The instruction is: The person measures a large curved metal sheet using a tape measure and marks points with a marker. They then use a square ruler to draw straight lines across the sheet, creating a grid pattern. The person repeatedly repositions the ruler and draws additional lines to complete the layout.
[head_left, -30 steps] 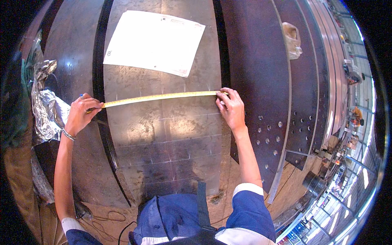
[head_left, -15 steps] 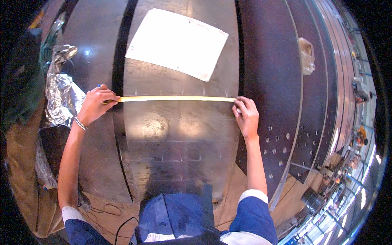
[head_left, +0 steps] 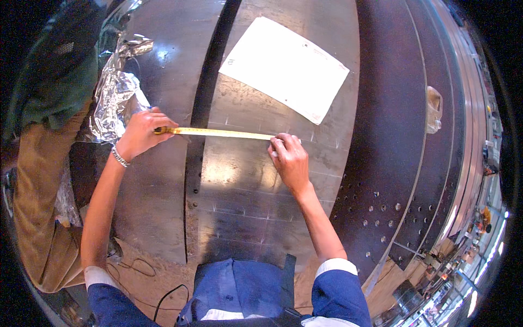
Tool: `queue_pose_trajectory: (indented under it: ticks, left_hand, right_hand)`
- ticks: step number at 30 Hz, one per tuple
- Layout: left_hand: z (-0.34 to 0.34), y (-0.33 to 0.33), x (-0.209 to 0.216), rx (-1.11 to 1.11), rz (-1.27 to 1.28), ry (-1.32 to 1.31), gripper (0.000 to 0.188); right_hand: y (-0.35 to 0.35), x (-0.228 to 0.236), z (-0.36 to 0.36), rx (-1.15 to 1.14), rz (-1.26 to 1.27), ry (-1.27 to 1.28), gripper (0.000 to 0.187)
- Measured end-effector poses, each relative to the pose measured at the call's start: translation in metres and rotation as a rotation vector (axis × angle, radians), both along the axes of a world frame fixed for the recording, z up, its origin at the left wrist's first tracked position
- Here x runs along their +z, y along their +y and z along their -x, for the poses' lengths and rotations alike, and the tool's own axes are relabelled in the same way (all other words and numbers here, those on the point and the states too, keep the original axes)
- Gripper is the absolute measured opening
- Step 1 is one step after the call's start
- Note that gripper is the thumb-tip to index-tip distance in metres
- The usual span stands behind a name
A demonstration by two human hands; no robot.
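Note:
A yellow tape measure (head_left: pixel 223 132) stretches across a grey metal plate (head_left: pixel 245 191) between my two hands. My left hand (head_left: pixel 144 133) is closed round its case end, above the dark gap at the plate's left side. At the other end of the blade, the fingers of my right hand (head_left: pixel 290 163) are pinched together over the plate. A small white bit shows between those fingers, too little to name. Short scribed marks run in rows over the plate. Beyond the tape lies a white paper sheet (head_left: pixel 286 68).
Crumpled silver foil (head_left: pixel 117 103) lies at the left, beside a person in a dark green top (head_left: pixel 60 71) and brown trousers (head_left: pixel 52 180). On the right, dark plates (head_left: pixel 389 136) with drilled holes carry a translucent plastic jug (head_left: pixel 433 109). A black cable (head_left: pixel 163 302) is near my body.
My right hand has moved left, from the plate's right edge toward its middle, and the stretched tape is shorter. My left hand still holds the case end. The view has shifted.

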State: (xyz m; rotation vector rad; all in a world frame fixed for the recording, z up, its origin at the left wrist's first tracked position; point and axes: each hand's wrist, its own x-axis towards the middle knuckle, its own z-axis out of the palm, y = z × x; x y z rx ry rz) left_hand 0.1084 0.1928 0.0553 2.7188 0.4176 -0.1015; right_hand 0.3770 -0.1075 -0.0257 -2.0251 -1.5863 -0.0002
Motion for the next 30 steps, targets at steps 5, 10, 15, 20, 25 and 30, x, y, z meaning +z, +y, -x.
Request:
queue_pose_trajectory:
  ticks: [5,10,15,20,25,30]
  left_hand:
    - [-0.021,0.003,-0.015,-0.051,-0.058,-0.010,0.017]
    - [-0.026,0.001,-0.031,-0.061,-0.018,-0.017,0.018]
    - [-0.019,0.002,-0.024,-0.028,0.040,-0.016,0.020]
    - [-0.018,0.004,-0.026,-0.037,0.031,-0.012,0.020]
    - [-0.020,0.008,-0.023,-0.039,0.052,-0.017,0.020]
    - [-0.017,0.014,-0.028,-0.040,0.065,0.021,0.020]
  right_hand:
    - [0.014,-0.003,0.006,-0.067,0.006,-0.020,0.017]
    - [0.009,-0.008,0.002,-0.088,-0.014,-0.019,0.020]
    - [0.011,-0.006,0.006,-0.066,-0.012,0.009,0.020]
    - [0.013,-0.005,0.006,-0.073,-0.025,0.025,0.027]
    - [0.013,-0.004,0.004,-0.055,-0.007,0.041,0.024]
    - [0.014,-0.004,0.005,-0.053,-0.007,0.066,0.026]
